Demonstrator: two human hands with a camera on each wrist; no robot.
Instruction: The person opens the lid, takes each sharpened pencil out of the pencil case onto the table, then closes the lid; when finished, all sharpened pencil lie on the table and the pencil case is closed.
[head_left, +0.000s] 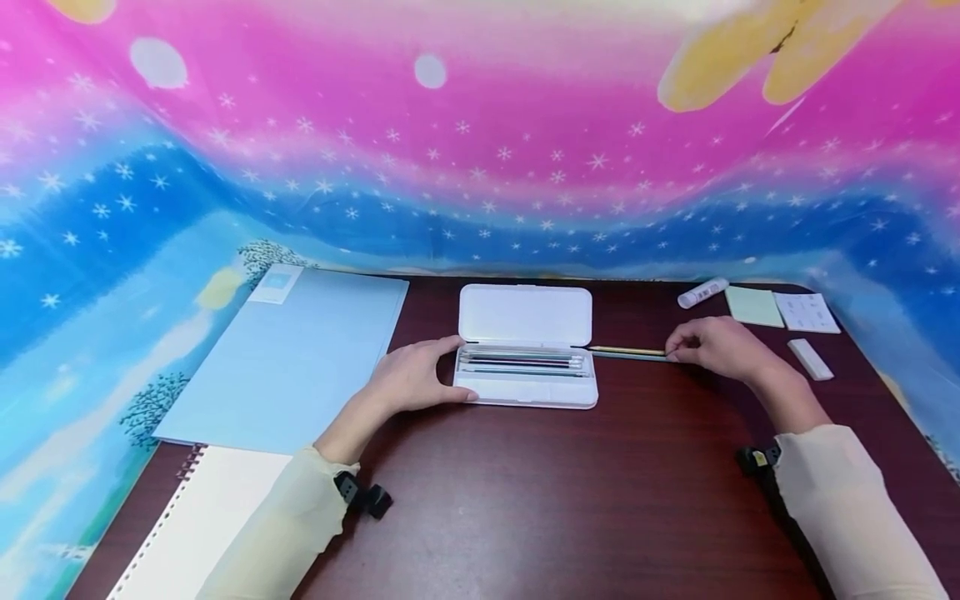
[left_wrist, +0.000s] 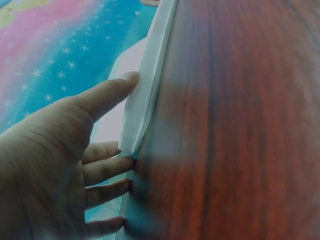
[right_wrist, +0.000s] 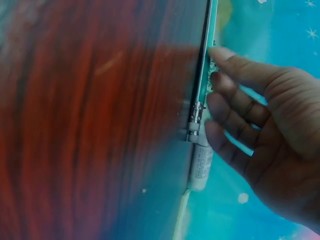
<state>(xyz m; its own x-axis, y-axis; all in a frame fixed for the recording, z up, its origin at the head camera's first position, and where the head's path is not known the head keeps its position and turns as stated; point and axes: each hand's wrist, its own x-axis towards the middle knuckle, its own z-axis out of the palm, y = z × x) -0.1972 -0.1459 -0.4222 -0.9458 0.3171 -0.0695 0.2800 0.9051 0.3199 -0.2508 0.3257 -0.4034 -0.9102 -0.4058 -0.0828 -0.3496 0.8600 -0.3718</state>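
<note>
Counter (head_left: 570, 500) of dark red wood, starry pink-and-blue backdrop (head_left: 480, 150), left hand (head_left: 411, 379) open against pencil case (head_left: 525, 392), right hand (head_left: 712, 346) fingertips pinching pencils (head_left: 628, 353).

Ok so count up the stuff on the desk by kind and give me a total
Pencil case: 1
Loose pencils: 2
Blue folder: 1
Spiral notebook: 1
Glue stick: 1
Sticky-note pad: 1
Printed card: 1
Eraser: 1
Total: 9
</note>
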